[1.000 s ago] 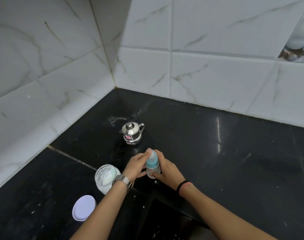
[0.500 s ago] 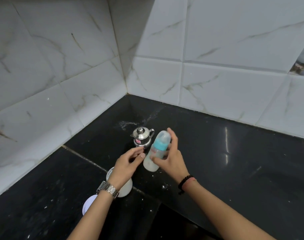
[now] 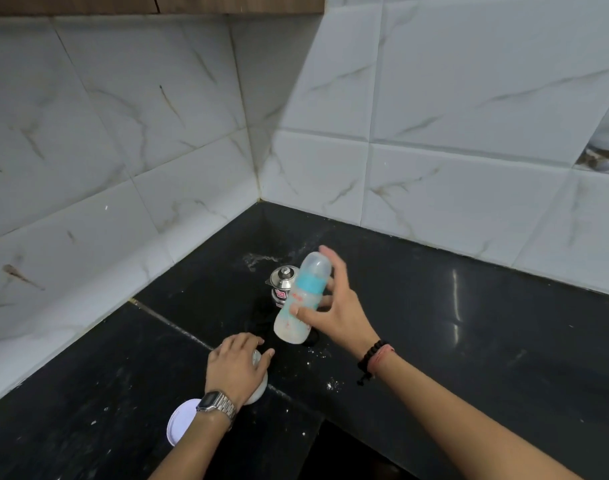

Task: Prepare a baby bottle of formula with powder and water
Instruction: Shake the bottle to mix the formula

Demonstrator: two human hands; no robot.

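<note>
My right hand (image 3: 334,317) grips a capped baby bottle (image 3: 301,299) with a blue collar and milky contents, lifted off the counter and tilted with its cap up and to the right. My left hand (image 3: 235,368), with a metal watch on the wrist, rests palm down over the white powder jar (image 3: 258,389), covering its mouth; whether the fingers grip the jar is not clear. The jar's white lid (image 3: 180,424) lies flat on the counter beside my left wrist. A small steel pot with a lid (image 3: 282,282) stands just behind the bottle.
The black stone counter (image 3: 469,341) meets white tiled walls in a corner at the back. Spilled powder specks (image 3: 331,382) dot the counter near my right wrist. A dark recess drops away at the counter's near edge (image 3: 331,455).
The bottle rose from the counter in my right hand and now tilts higher. My left hand let go of it and moved down onto the powder jar.
</note>
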